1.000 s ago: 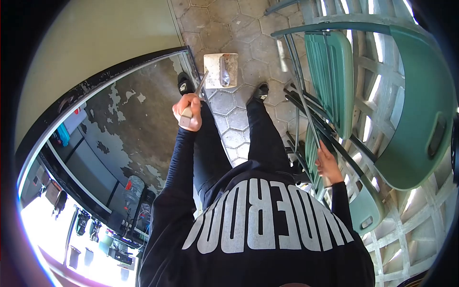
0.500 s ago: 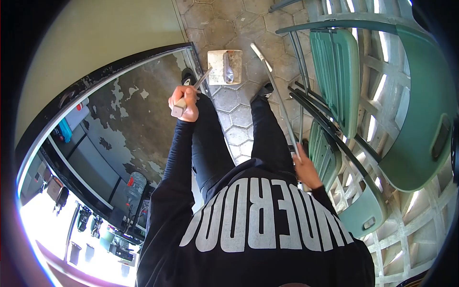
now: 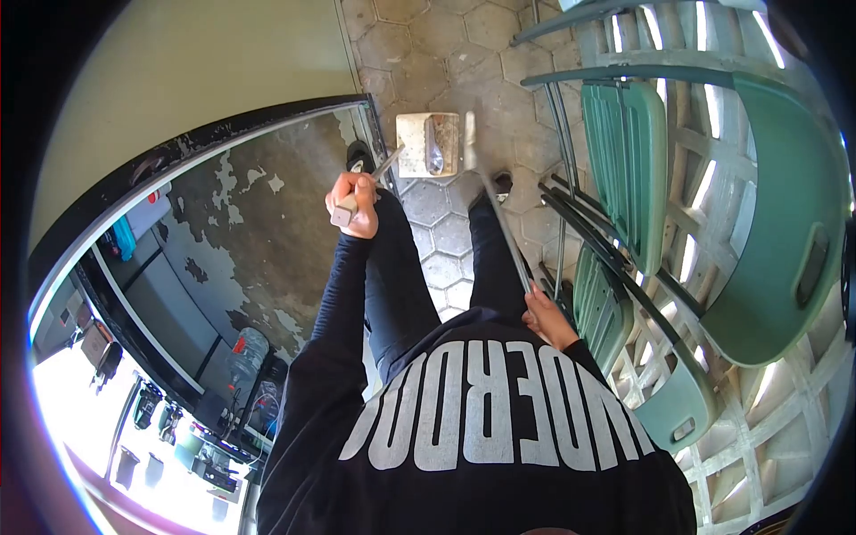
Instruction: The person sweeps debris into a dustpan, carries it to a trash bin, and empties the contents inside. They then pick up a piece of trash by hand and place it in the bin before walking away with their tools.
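Head view: left hand (image 3: pixel 356 201) grasps a chisel-like tool (image 3: pixel 342 216) at eleven o'clock; right hand (image 3: pixel 549 319), at four, grasps a hammer-like tool (image 3: pixel 506 229) by its end, probably stiff, head-heavy, best held there.

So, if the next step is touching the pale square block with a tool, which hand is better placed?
Probably the left hand: its pale-handled tool overlaps the block in this view, though contact cannot be told. The right hand holds a long tool whose blurred end shows beside the block.
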`<action>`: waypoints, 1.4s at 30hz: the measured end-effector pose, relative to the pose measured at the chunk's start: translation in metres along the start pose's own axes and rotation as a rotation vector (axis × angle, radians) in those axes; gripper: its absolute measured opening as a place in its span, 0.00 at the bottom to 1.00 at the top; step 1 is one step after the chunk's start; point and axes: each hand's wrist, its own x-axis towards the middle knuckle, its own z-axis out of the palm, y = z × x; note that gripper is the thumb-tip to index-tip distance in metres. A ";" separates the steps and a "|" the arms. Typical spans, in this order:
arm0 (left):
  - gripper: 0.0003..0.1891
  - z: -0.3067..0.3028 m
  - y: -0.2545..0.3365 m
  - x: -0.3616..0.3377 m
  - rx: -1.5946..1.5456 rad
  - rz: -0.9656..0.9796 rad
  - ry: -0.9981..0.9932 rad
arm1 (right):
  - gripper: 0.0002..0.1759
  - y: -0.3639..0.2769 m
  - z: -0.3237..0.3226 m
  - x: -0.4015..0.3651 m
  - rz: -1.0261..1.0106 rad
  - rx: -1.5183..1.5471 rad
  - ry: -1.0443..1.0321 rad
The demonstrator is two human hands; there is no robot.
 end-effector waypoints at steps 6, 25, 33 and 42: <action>0.15 -0.008 -0.002 -0.006 0.129 0.008 -0.062 | 0.32 -0.038 -0.006 -0.046 -0.014 -0.136 0.031; 0.15 0.011 0.035 0.050 0.032 -0.119 0.515 | 0.32 -0.241 -0.061 0.061 -0.413 -0.665 0.278; 0.14 0.063 0.009 0.048 0.189 -0.104 0.581 | 0.35 -0.318 -0.104 0.045 -0.143 -0.509 -0.036; 0.14 0.046 -0.009 0.035 0.113 -0.199 0.566 | 0.34 -0.331 -0.076 0.075 -0.307 -0.948 0.096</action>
